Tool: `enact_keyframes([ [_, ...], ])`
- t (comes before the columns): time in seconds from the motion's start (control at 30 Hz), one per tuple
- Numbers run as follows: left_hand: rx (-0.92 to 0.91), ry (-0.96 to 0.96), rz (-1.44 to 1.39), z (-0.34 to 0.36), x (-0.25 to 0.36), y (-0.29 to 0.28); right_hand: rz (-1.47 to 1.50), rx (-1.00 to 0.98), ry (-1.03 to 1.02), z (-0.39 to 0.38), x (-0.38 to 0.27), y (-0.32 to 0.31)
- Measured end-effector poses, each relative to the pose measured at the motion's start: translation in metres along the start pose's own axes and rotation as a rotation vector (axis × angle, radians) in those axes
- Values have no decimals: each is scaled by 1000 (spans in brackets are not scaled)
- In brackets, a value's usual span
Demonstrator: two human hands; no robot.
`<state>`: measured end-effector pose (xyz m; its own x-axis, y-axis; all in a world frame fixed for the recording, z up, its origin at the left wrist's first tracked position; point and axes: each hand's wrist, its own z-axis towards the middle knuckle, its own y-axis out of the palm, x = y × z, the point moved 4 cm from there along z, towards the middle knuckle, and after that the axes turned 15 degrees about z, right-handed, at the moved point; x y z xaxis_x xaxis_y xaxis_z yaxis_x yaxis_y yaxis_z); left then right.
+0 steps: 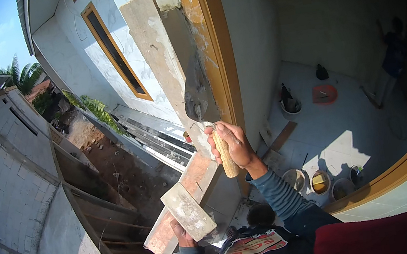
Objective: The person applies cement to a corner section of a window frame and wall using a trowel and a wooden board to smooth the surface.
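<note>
My right hand (232,146) grips the wooden handle of a pointing trowel (194,97), whose metal blade lies against the side of an upright, plaster-smeared board (147,35) beside an orange door frame (219,56). Lower down, my left hand (182,232) is closed beneath a small flat rectangular board (188,210), which it appears to hold; most of those fingers are hidden. That small board overlaps a pinkish, plaster-stained plank or ledge (197,172) running diagonally below the trowel.
Right, through the opening, a tiled room (320,136) holds buckets (319,181), a red tub (323,93), a loose board (283,135) and another person (392,54). Left lie a drop to dirt ground (114,161), a block wall (8,156), railings (149,148) and a framed window (113,51).
</note>
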<state>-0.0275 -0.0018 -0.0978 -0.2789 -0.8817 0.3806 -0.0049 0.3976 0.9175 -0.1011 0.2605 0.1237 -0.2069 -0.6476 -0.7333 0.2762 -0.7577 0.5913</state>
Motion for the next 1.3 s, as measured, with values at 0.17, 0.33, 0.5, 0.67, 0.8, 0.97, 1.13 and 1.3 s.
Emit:
enact_keyframes([
  [0.17,-20,13,26,-2,0,6,66,74,2,-33,26,-4],
  [0.33,-21,3,-4,-8,4,0,-7,-38,-65,10,-45,16],
  [0.5,27,77,11,-8,3,-3,-88,-88,-113,55,-70,19],
  [0.67,15,53,-36,-9,1,-10,-126,-117,-103,60,-74,27],
  [0.8,-7,44,-77,-15,1,-5,-169,-151,-88,34,-64,31],
  [0.97,28,53,-52,-15,1,-7,-73,-134,-60,20,-58,22],
  [1.13,28,42,-44,-14,1,-15,-5,-114,-97,49,-71,19],
  [1.3,57,36,-35,-15,-1,-7,-85,-164,-32,35,-63,33],
])
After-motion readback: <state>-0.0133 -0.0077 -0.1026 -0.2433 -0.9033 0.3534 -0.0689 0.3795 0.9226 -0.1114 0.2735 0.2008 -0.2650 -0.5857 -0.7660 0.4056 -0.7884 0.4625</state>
